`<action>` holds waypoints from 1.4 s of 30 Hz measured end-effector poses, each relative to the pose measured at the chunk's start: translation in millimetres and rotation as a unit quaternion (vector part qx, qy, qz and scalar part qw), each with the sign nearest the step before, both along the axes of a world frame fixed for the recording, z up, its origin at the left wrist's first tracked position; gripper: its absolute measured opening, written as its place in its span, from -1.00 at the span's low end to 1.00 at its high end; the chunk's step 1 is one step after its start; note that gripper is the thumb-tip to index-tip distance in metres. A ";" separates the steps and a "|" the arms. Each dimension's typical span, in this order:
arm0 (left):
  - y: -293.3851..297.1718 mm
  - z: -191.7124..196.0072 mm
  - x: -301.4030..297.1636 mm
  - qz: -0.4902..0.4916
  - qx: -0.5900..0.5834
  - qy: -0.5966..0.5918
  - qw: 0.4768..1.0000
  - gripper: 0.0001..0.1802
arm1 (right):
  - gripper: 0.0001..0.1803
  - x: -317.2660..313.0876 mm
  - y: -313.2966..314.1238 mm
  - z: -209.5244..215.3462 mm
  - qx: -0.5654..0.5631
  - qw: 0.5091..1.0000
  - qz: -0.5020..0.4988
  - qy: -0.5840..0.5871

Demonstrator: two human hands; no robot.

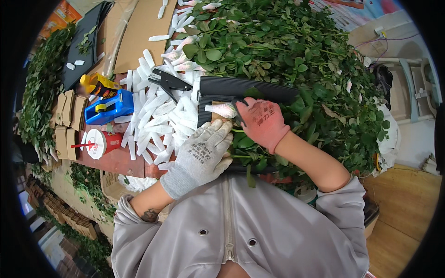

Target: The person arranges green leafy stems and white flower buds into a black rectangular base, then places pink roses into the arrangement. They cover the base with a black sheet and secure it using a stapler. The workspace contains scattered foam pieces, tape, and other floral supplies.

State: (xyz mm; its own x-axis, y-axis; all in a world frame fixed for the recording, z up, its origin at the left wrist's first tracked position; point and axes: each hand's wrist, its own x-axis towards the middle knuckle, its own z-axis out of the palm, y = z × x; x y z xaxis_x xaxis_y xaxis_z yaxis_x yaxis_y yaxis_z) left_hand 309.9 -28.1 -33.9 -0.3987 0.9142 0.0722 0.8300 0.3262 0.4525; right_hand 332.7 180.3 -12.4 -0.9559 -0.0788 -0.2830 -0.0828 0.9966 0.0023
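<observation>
My left hand (200, 150), in a pale grey glove, lies with its fingers stretched out, fingertips at a brown cardboard piece on a black ribbed board (208, 98). My right hand (262, 121), in a red glove with dark fingertips, is closed around the leafy end of a rosebud (221, 110) in a white foam net sleeve. The bud lies sideways on the board, its sleeve end pointing left. Part of the stem is hidden under my hands. A black stapler (169, 83) lies on loose white foam sleeves (160, 118) to the left.
A large heap of leafy rose stems (282, 46) covers the back and right. At the left stand a blue tape dispenser (113, 109), a yellow bottle (98, 85) and a lidded red cup (103, 142) with a straw. Folded cardboard pieces (65, 111) stand beyond them. A chair (408, 88) is far right.
</observation>
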 end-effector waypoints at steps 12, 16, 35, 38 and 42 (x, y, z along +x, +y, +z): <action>-1.6 8.8 -14.2 -0.030 0.064 -0.074 0.995 -0.48 | -0.56 13.3 8.0 -20.6 -0.089 0.992 0.003 0.085; -4.0 7.4 -46.8 0.079 0.190 0.035 0.978 -0.70 | -0.63 17.3 5.6 -26.2 -0.061 0.990 0.014 0.124; -29.6 34.0 -51.2 0.125 0.108 0.089 0.982 -0.73 | -0.60 21.0 9.6 -40.3 -0.055 0.993 0.020 0.101; -16.2 43.9 -17.8 0.074 0.083 0.015 0.994 -0.68 | -0.64 21.7 6.6 -40.1 -0.038 0.991 0.026 0.126; -34.5 30.7 -39.3 0.147 0.065 0.090 0.983 -0.53 | -0.53 11.4 1.2 -19.1 -0.048 0.998 -0.017 -0.022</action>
State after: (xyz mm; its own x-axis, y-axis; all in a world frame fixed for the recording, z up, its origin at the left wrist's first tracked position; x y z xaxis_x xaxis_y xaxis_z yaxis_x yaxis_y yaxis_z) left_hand 270.6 -62.6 -3.2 -0.6141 0.7398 0.2749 0.7791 0.5128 0.3605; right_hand 344.2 181.5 -31.5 -0.9456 -0.0743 -0.3167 -0.0461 0.9944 -0.0955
